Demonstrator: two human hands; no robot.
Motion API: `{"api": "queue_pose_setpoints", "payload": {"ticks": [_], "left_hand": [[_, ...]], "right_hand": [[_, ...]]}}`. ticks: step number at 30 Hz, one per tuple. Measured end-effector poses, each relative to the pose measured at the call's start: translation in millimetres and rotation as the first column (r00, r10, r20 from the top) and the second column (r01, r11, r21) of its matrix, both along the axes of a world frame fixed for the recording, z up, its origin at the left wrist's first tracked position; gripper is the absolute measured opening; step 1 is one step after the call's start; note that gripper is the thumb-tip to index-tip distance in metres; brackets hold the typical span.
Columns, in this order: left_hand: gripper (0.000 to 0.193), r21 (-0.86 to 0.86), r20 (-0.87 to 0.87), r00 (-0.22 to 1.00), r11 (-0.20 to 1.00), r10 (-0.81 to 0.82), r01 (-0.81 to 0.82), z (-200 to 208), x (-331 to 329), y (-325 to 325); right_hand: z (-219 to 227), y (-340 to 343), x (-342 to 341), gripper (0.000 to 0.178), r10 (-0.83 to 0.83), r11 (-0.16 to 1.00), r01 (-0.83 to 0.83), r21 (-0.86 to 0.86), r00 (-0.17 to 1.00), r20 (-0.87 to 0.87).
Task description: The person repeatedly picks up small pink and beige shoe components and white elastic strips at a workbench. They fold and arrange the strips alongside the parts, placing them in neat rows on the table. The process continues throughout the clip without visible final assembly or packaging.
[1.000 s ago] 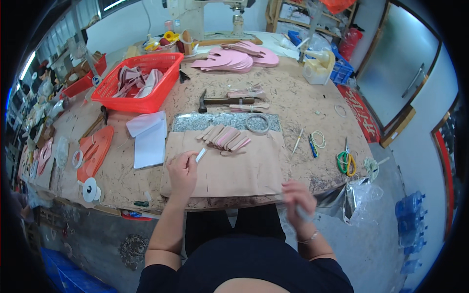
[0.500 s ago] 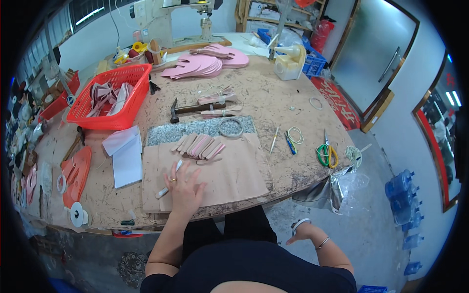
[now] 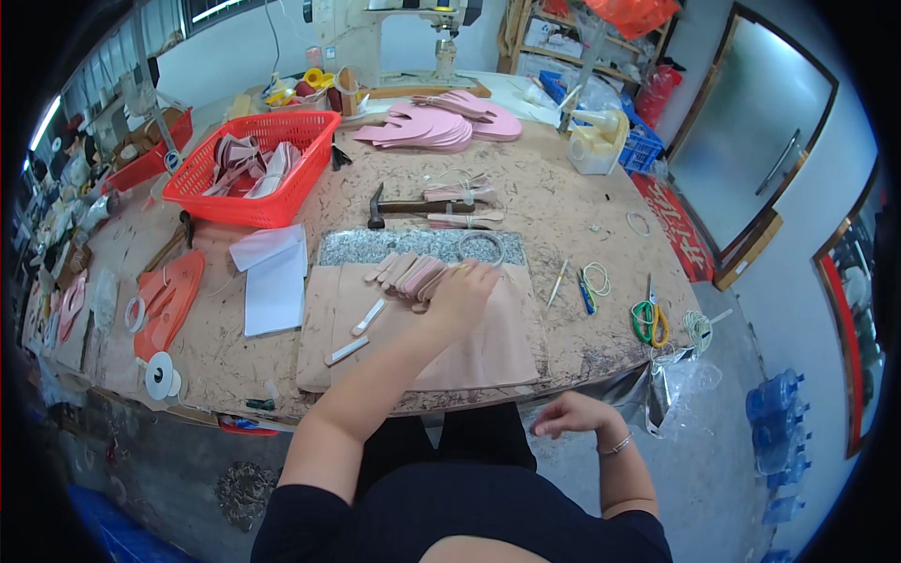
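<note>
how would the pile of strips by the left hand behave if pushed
The strips would probably slide or fan apart, since they overlap in a row and no tie shows. Each is likely light, looking narrow and thin. They seem unlikely to roll, as they look flat rather than round.

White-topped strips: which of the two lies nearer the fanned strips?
The upper strip, just below the fanned strips; the lower strip lies farther from them, closer to the person.
</note>
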State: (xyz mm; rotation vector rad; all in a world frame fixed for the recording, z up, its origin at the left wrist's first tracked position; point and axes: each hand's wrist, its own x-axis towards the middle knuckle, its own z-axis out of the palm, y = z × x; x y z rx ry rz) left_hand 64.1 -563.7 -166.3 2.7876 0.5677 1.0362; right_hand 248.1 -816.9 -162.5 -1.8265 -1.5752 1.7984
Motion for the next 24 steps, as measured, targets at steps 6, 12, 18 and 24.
{"api": "queue_pose_setpoints", "payload": {"ticks": [6,12,18,24], "left_hand": [[0.026,0.095,-0.341,0.932,0.991,0.119,-0.092,2,54,16],[0.011,0.308,0.018,0.969,0.923,-0.246,0.229,5,-30,-70],[0.004,0.417,-0.035,0.97,0.879,-0.24,0.232,-8,-78,-99],[0.022,-0.633,0.453,0.89,0.682,-0.056,0.366,-9,-91,-122]], "right_hand": [[5,34,-38,0.025,-0.412,0.667,0.701,0.253,0.63,-0.659],[0,56,-79,0.037,-0.345,0.376,0.924,0.066,0.206,-0.916],[30,70,-116,0.057,-0.459,0.329,0.806,-0.492,-0.319,-0.829],[-8,71,-115,0.044,-0.338,0.157,0.784,0.601,0.614,-0.713]]}}
